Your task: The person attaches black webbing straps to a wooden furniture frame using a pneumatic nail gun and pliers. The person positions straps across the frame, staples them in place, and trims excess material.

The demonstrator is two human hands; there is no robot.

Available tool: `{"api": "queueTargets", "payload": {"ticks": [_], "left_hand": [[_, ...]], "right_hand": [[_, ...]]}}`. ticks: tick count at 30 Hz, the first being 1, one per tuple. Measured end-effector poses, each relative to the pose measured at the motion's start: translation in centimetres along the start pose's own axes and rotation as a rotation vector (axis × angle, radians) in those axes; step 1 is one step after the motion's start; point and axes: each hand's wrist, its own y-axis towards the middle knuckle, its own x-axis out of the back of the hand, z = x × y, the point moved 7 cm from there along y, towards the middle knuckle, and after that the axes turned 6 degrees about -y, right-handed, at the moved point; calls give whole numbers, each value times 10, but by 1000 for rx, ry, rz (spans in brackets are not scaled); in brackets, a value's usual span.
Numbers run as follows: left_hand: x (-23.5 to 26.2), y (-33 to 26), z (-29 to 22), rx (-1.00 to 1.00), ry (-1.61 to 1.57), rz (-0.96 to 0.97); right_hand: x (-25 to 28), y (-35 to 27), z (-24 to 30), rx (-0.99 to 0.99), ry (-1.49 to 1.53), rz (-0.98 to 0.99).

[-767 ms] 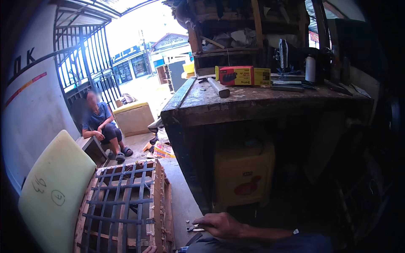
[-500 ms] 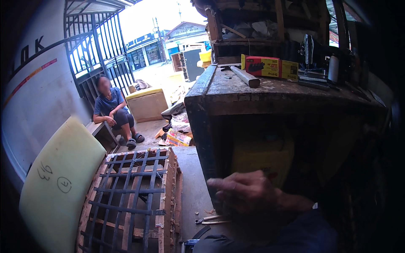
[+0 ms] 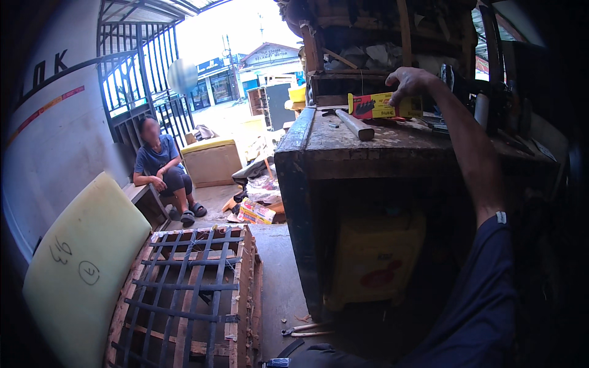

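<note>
My right arm (image 3: 469,147), in a dark sleeve, stretches up and over the worn workbench (image 3: 325,138). At its end my right hand (image 3: 412,83) bends its fingers down over a yellow and red cardboard box (image 3: 374,107). The fingertips are against the box's front and upper edge; part of the box lies behind the hand. Just left of the box rests a hammer (image 3: 356,124) with a pale handle, and a small metal piece (image 3: 333,126) lies beside it. My left hand is out of view.
A wooden frame with black webbing (image 3: 184,285) stands at lower left, beside a yellow foam slab (image 3: 86,264). Pale-handled pliers (image 3: 311,331) lie on the floor. A dark sewing machine (image 3: 453,83) stands on the bench. A seated person (image 3: 162,162) is by the gate.
My right hand has risen from low in front of the bench to the yellow and red box on top. The view has shifted slightly.
</note>
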Motion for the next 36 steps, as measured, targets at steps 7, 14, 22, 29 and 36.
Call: {"api": "queueTargets", "payload": {"ticks": [7, 14, 22, 29, 36], "left_hand": [[3, 0, 19, -72, 62, -12], [4, 19, 36, -71, 106, 71], [13, -17, -49, -138, 23, -208], [23, -30, -64, -132, 58, -319], [8, -42, -125, -493, 353, -339]], "right_hand": [[-23, 60, 20, 42, 706, 26], [-67, 51, -30, -158, 132, 290], [-69, 53, -13, -211, -240, 269], [9, -12, -46, 0, -396, -302], [-159, -283, 168, 341, 1094, -79]]}}
